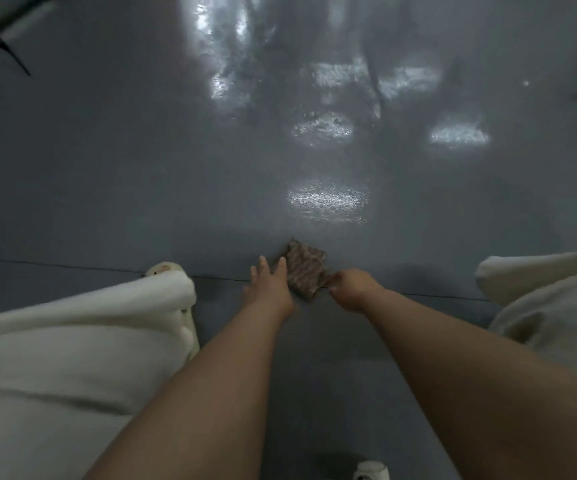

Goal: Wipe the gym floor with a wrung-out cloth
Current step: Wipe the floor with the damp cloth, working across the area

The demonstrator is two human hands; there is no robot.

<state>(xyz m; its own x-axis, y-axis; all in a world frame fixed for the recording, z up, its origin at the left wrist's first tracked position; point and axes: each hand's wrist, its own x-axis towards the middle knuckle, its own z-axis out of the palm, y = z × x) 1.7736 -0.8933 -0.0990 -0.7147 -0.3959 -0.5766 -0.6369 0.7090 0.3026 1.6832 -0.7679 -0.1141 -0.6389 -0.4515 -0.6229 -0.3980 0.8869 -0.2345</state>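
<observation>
Crouching low, we've got the brownish cloth (306, 270) lying on the grey gym floor (141, 185) right between our hands. Our right hand (347, 289) pinches its near corner, while the left hand (268, 284) has fingers spread flat along its left edge. Wet shiny patches (327, 200) sit further ahead.
</observation>
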